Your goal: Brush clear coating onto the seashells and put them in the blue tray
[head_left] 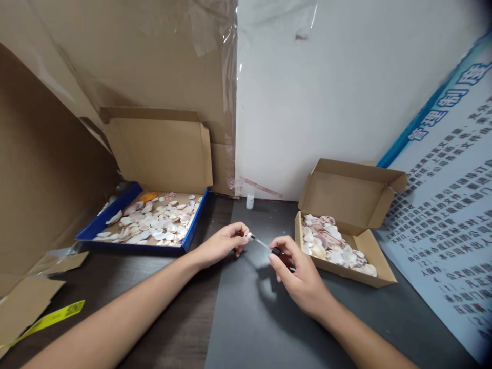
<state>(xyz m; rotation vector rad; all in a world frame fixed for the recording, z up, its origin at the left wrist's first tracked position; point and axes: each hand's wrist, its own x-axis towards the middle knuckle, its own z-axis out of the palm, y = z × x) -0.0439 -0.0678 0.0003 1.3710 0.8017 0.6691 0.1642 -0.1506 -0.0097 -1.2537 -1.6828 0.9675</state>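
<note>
Over the middle of the table, my left hand (226,243) pinches a small white shell (249,236) between thumb and fingertips. My right hand (298,271) is closed on the black cap of a small brush (275,251), whose thin pale stem points left. The brush tip meets or nearly meets the shell; I cannot tell which. Behind both hands stands a small translucent bottle (250,200). To the left, a blue-edged cardboard box (183,250) holds many loose shells (157,224). Nearer my right hand is a brown box (355,277) with larger, partly striped shells (326,241).
A cardboard wall (172,51) and a white panel (307,92) close off the back. On the right leans a printed blue-white board (446,220). Cardboard scraps (28,305) and a yellow strip (54,319) lie at the left. A grey mat (249,328) covers the table's right part.
</note>
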